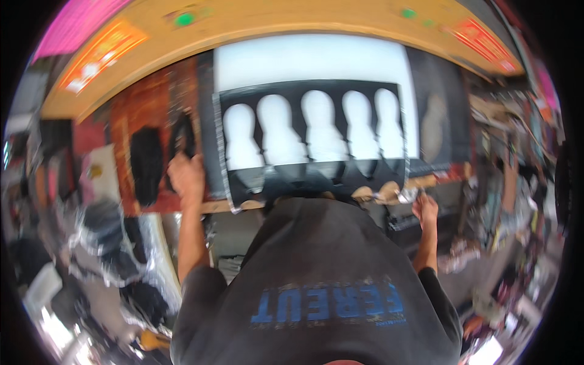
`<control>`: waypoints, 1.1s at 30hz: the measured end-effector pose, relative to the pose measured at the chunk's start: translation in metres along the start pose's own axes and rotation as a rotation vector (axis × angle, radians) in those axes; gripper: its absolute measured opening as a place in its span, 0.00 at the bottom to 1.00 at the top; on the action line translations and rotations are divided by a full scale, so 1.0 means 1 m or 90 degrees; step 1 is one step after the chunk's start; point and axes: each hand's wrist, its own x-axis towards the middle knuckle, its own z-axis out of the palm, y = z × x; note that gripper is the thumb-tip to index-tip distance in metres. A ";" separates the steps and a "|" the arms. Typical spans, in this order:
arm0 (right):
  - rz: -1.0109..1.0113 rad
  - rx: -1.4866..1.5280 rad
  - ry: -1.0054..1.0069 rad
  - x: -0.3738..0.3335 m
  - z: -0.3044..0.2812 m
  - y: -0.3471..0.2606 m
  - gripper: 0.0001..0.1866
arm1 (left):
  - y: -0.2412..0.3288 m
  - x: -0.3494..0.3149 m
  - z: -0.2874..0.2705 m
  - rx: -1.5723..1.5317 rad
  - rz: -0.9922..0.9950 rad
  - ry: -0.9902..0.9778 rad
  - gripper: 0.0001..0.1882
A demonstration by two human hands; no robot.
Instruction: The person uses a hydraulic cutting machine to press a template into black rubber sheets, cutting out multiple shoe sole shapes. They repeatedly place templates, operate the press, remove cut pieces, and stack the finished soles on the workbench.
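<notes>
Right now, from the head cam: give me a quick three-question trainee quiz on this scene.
1. True or false: the left hand rests at the left edge of the black sheet.
2. How many white bowling-pin shapes are cut out of that sheet? A) three B) five C) seven
3. Fill in: the right hand is near the sheet's lower ______ corner.

Key: 1 true; 2 B; 3 right. Blur hides whether either hand's fingers are closed on anything.
</notes>
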 end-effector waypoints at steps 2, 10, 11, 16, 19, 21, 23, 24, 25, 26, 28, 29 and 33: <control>-0.155 -0.003 0.040 -0.024 0.008 -0.034 0.10 | 0.002 -0.018 -0.008 -0.053 0.055 0.112 0.23; -0.333 -0.247 -0.006 -0.080 0.159 -0.108 0.46 | 0.044 -0.098 -0.004 -0.667 -0.111 -0.320 0.21; -0.243 -0.148 -0.067 -0.087 0.159 -0.112 0.47 | 0.050 -0.102 -0.004 -0.779 -0.199 -0.358 0.20; -0.203 -0.042 -0.148 -0.119 0.123 -0.111 0.48 | 0.053 -0.092 -0.023 -0.884 -0.188 -0.404 0.15; -0.185 -0.039 -0.199 -0.134 0.106 -0.074 0.31 | 0.066 -0.095 -0.031 -0.834 -0.087 -0.484 0.17; -0.175 -0.020 -0.187 -0.140 0.085 -0.041 0.22 | 0.083 -0.111 -0.038 -0.753 0.039 -0.531 0.17; -0.177 0.023 -0.119 -0.150 0.047 -0.003 0.19 | 0.105 -0.127 -0.054 -0.704 0.206 -0.621 0.18; -0.162 0.045 -0.098 -0.159 0.019 0.015 0.19 | 0.121 -0.139 -0.064 -0.681 0.267 -0.648 0.18; -0.124 0.049 -0.065 -0.166 -0.009 0.032 0.19 | 0.140 -0.150 -0.076 -0.653 0.316 -0.673 0.17; -0.151 0.023 -0.032 -0.180 -0.048 0.049 0.19 | 0.161 -0.160 -0.090 -0.595 0.380 -0.721 0.17; -0.122 0.078 0.036 -0.215 -0.127 0.080 0.18 | 0.215 -0.192 -0.119 -0.518 0.537 -0.769 0.17; -0.142 0.104 0.087 -0.241 -0.170 0.098 0.17 | 0.241 -0.214 -0.135 -0.472 0.621 -0.782 0.18; -0.153 0.095 0.328 -0.396 -0.336 0.179 0.23 | 0.361 -0.333 -0.186 -0.441 0.984 -0.836 0.15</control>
